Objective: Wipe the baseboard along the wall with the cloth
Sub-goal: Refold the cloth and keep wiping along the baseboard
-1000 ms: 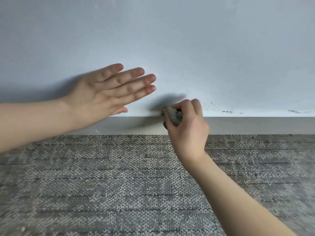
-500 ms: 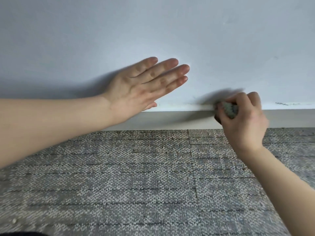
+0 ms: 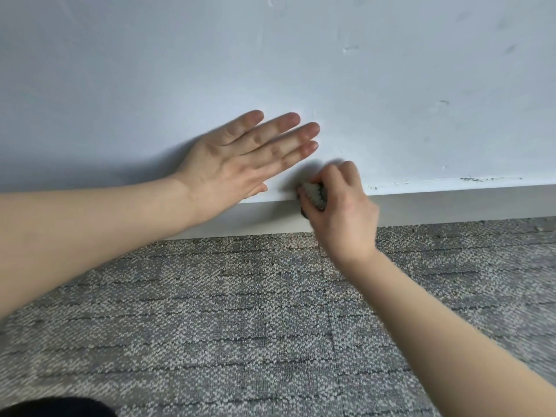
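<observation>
Cloth (image 3: 314, 197) against baseboard (image 3: 451, 206) top edge

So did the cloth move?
Yes. Since half a second ago the cloth, gripped by the right hand, slid left along the baseboard, farther from the dark marks on its top edge.

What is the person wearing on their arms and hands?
Nothing that shows. The left hand and the right hand are bare, with no gloves and no rings. The left forearm and the right forearm are bare too: no sleeves, watch or bracelet right up to the edge of the picture. The fingernails look short and plain.
</observation>
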